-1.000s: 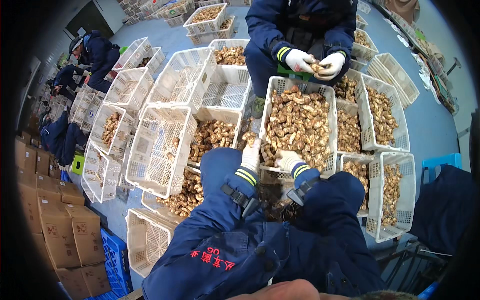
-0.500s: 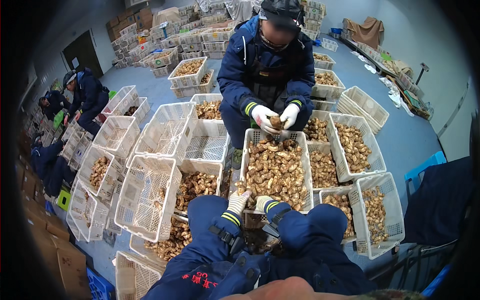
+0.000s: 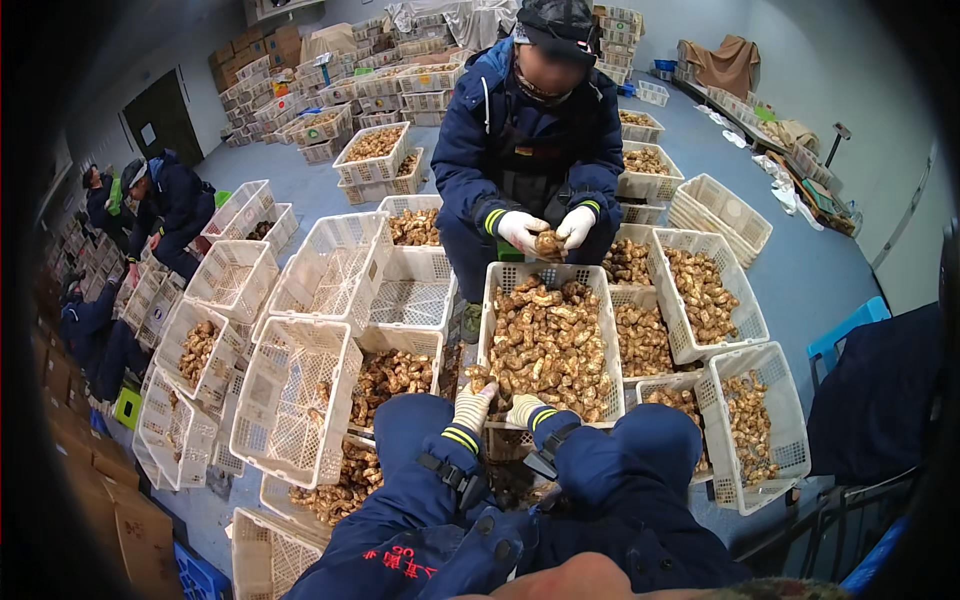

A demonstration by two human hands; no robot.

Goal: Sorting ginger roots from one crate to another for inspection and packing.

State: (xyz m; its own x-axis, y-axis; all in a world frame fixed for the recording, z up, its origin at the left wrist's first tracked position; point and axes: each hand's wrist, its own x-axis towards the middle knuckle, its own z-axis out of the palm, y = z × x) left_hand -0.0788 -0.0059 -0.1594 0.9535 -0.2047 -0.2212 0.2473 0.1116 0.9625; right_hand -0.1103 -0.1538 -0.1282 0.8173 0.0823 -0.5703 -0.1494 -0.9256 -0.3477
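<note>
Both of the person's forearms, in dark blue sleeves with yellow-striped cuffs, come up from the lower edge and meet at the near rim of a white crate (image 3: pixel 497 300) heaped with knobbly brown roots (image 3: pixel 550 340). The left hand (image 3: pixel 472 405), in a pale knit glove, is raised with the wrist bent back; its fingers are curled around one small brown root (image 3: pixel 479 377) just at the near left corner of that crate. The right hand (image 3: pixel 524 409), gloved the same way, sits just beside the left one, a little lower, against the near rim of the crate; its fingers are bent inward, but whether they grip anything cannot be told. The person's knees, in blue trousers, frame the two hands from below.

On the far side of the crate a co-worker in a dark blue jacket crouches facing this way, with two white-gloved hands (image 3: pixel 548 230) held close together above the far rim, pinching another brown root between them. To the right of the crate stand more white crates of roots (image 3: pixel 705 290); to its left stand bare lattice crates (image 3: pixel 330 270), some tilted on their sides. Far left of the crate, other people in blue bend over more baskets on the grey floor (image 3: pixel 800 270).
</note>
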